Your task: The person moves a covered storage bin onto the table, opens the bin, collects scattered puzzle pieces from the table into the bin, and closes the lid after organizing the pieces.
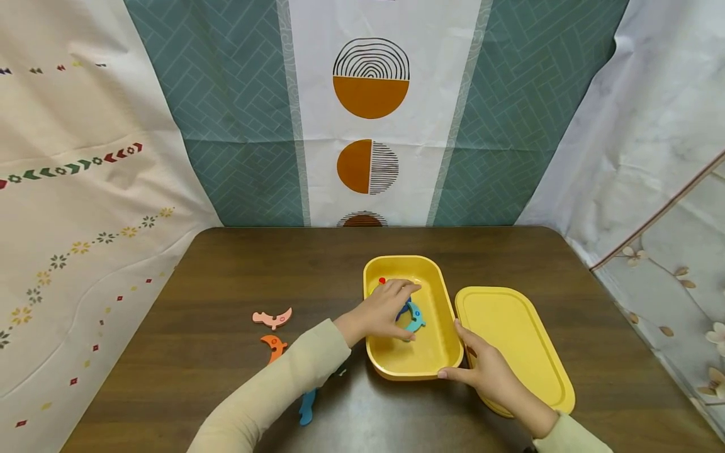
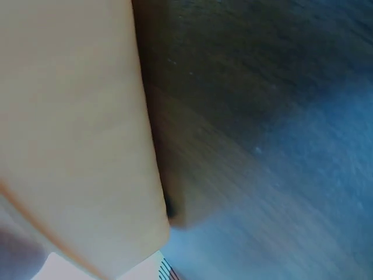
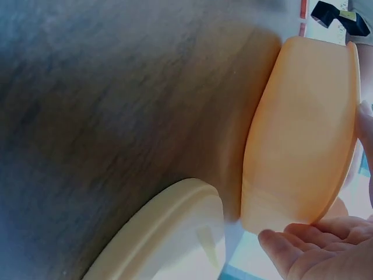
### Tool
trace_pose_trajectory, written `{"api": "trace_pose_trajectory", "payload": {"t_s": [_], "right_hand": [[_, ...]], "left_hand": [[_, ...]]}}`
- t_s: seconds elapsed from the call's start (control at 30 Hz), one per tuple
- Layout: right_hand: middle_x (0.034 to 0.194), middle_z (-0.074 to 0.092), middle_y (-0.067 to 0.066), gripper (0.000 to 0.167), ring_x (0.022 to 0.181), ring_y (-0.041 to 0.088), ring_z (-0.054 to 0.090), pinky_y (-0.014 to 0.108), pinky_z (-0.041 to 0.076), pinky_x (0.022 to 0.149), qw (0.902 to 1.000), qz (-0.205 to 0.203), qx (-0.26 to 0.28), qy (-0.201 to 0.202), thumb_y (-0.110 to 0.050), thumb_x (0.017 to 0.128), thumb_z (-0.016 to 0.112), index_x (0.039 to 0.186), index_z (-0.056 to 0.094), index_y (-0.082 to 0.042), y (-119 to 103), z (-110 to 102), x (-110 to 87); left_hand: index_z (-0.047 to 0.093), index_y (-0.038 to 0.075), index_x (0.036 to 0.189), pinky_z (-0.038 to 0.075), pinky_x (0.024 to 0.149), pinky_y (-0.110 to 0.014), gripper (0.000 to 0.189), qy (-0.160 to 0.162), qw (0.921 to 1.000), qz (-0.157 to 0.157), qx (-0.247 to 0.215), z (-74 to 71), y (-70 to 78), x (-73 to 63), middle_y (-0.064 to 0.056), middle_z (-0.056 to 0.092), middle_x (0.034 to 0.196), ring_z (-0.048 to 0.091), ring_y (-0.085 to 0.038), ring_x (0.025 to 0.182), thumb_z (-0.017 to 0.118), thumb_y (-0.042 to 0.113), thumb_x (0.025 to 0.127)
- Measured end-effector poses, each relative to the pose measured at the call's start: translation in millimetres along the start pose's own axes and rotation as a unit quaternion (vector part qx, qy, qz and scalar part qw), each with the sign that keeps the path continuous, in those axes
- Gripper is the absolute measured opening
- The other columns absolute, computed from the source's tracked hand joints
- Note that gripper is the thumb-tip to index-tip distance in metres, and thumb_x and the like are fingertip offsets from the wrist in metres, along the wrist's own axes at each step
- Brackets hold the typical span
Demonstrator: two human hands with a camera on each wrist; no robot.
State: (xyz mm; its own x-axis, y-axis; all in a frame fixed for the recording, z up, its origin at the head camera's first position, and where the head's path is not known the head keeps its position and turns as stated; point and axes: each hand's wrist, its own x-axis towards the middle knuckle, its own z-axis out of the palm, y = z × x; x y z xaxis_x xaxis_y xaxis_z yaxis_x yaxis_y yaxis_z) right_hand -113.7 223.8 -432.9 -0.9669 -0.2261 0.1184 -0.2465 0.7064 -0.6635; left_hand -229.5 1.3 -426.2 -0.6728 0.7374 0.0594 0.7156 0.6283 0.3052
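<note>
A yellow box (image 1: 438,302) stands without its lid on the dark wooden table. My left hand (image 1: 381,314) reaches over its left rim, fingers spread apart above the inside. Below that hand lie a turquoise crescent-shaped piece (image 1: 416,318) and a dark blue piece (image 1: 403,309), both partly covered. A small red bit (image 1: 382,280) shows beyond the fingers. My right hand (image 1: 488,370) holds the box's near right corner, thumb at the near side and fingers along the right side. In the right wrist view, fingers and thumb bracket the box wall (image 3: 303,134).
A yellow lid (image 1: 518,340) lies right of the box, partly under my right forearm. Left of the box are a pink piece (image 1: 273,319), an orange piece (image 1: 274,345) and a blue piece (image 1: 306,408), the latter two partly hidden by the left sleeve. Curtains (image 1: 249,113) hang behind the table.
</note>
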Motion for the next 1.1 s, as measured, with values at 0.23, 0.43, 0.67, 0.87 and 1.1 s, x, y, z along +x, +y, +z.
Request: {"api": "trace_pose_trajectory", "payload": {"t_s": [0.23,0.43,0.67,0.87,1.1], "right_hand": [[0.140,0.043,0.028,0.091,0.126,0.042,0.046,0.049,0.043,0.095,0.9999,0.008,-0.008,0.001,-0.034,0.071,0.081,0.137,0.039,0.012,-1,0,-0.3],[0.141,0.042,0.027,0.090,0.127,0.041,0.045,0.048,0.043,0.096,0.9998,0.019,-0.008,-0.005,-0.034,0.073,0.080,0.139,0.038,0.011,-2,-1,0.5],[0.142,0.041,0.027,0.090,0.128,0.041,0.044,0.047,0.043,0.097,0.9995,0.030,-0.005,-0.012,-0.034,0.073,0.080,0.139,0.037,0.010,-2,0,1.0],[0.143,0.039,0.027,0.091,0.129,0.041,0.043,0.047,0.043,0.096,0.9992,0.036,0.000,-0.015,-0.034,0.074,0.079,0.140,0.036,0.010,-2,0,0.2],[0.143,0.040,0.027,0.091,0.129,0.041,0.043,0.047,0.043,0.096,0.9993,0.034,0.000,-0.012,-0.034,0.073,0.080,0.140,0.036,0.009,-1,0,0.5]], "left_hand": [[0.030,0.011,0.147,0.029,0.111,-0.044,0.095,0.013,0.9999,0.003,0.002,-9.6,-0.2,-7.4,-0.010,0.035,0.146,0.033,-0.025,0.135,0.076,0.050,0.074],[0.031,0.010,0.146,0.033,0.108,-0.046,0.093,0.026,0.9996,-0.004,-0.003,-16.3,-4.4,-14.0,-0.011,0.037,0.145,0.035,-0.027,0.133,0.077,0.048,0.074],[0.034,0.009,0.145,0.034,0.106,-0.048,0.091,0.037,0.9992,-0.013,-0.006,-21.4,-5.3,-22.4,-0.012,0.039,0.144,0.036,-0.027,0.132,0.078,0.045,0.074],[0.036,0.009,0.143,0.036,0.104,-0.049,0.088,0.055,0.9983,-0.010,-0.017,-26.8,-0.9,-31.7,-0.012,0.039,0.143,0.036,-0.027,0.132,0.078,0.044,0.075],[0.037,0.010,0.143,0.036,0.103,-0.049,0.088,0.076,0.9959,-0.043,-0.023,-32.2,4.9,-47.8,-0.011,0.041,0.140,0.038,-0.028,0.129,0.078,0.044,0.074]]}}
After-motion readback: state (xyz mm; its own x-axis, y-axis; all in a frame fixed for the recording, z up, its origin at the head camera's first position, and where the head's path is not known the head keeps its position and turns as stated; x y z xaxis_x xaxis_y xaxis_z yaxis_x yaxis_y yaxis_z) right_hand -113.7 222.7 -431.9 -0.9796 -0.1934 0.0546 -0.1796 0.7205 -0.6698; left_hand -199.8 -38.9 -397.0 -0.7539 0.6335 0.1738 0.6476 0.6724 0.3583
